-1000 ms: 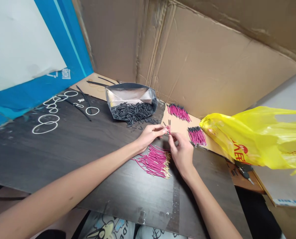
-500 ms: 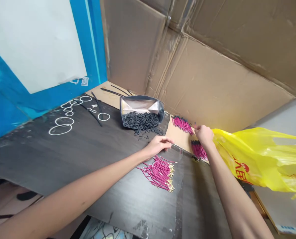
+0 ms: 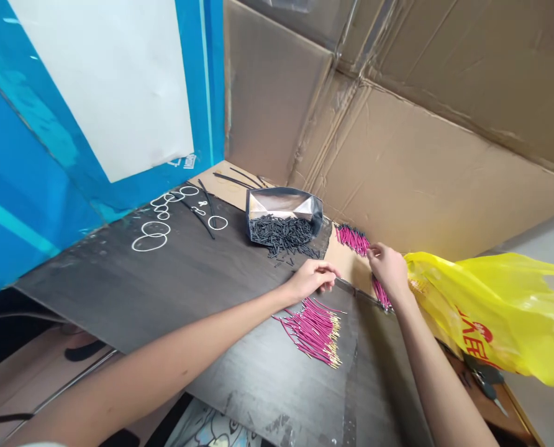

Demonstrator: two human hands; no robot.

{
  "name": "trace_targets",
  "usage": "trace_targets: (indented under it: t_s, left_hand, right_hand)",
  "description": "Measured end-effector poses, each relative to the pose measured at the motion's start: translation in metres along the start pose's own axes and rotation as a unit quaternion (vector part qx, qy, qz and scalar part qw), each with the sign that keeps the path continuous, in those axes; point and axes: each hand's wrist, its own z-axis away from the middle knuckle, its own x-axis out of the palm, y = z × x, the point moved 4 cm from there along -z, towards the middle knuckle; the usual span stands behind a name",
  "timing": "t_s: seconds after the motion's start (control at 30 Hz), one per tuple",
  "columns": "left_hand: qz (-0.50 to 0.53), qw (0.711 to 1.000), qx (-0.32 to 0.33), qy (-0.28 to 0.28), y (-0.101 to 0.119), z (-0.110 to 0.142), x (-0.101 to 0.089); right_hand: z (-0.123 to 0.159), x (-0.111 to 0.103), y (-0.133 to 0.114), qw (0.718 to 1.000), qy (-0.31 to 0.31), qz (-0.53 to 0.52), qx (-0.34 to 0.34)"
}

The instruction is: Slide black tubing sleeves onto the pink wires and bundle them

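Hands: left (image 3: 310, 279) loosely curled above pink wires (image 3: 314, 329); right (image 3: 386, 267) pinched near the far bundle (image 3: 353, 241), its hold unclear.

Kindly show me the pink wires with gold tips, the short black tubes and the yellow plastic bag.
Pink wires with gold tips (image 3: 310, 329): head view, middle of the pile.
Short black tubes (image 3: 281, 233): head view, middle of the heap.
Yellow plastic bag (image 3: 514, 304): head view, its crumpled middle.
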Motion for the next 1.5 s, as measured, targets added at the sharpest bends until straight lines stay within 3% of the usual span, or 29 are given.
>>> trace_targets:
  t_s: [0.1, 0.17, 0.27, 0.33, 0.4, 0.53, 0.77, 1.03, 1.23, 1.5]
  left_hand:
    - [-0.181, 0.977, 0.094, 0.06, 0.018, 0.001, -0.018]
    - [-0.344, 0.918, 0.173, 0.096, 0.031, 0.0, -0.035]
    - [-0.519, 0.817, 0.236, 0.091, 0.04, -0.004, -0.058]
    - [-0.61, 0.753, 0.24, 0.063, 0.039, -0.008, -0.067]
    - [-0.666, 0.707, 0.237, 0.027, 0.036, -0.01, -0.069]
    - [-0.7, 0.674, 0.237, -0.004, 0.03, -0.014, -0.062]
    - [-0.716, 0.662, 0.22, -0.003, 0.019, -0.022, -0.055]
    - [-0.691, 0.693, 0.202, -0.01, 0.016, -0.027, -0.055]
    - [-0.638, 0.74, 0.212, -0.035, 0.017, -0.022, -0.051]
    - [-0.528, 0.828, 0.175, -0.065, 0.025, -0.011, -0.032]
  right_hand:
    - [0.053, 0.003, -0.025, 0.99, 0.02, -0.121, -0.074]
    - [0.088, 0.01, -0.037, 0.978, 0.036, -0.171, -0.112]
    - [0.124, 0.02, -0.041, 0.96, 0.064, -0.229, -0.148]
    - [0.131, 0.024, -0.035, 0.954, 0.057, -0.254, -0.152]
    - [0.13, 0.025, -0.027, 0.95, 0.024, -0.265, -0.163]
    - [0.122, 0.022, -0.015, 0.943, -0.079, -0.244, -0.21]
    - [0.119, 0.02, -0.008, 0.924, -0.15, -0.25, -0.249]
    - [0.121, 0.026, -0.015, 0.943, -0.116, -0.178, -0.256]
    - [0.122, 0.032, -0.019, 0.959, -0.073, -0.168, -0.216]
    - [0.121, 0.041, -0.022, 0.944, -0.02, -0.25, -0.214]
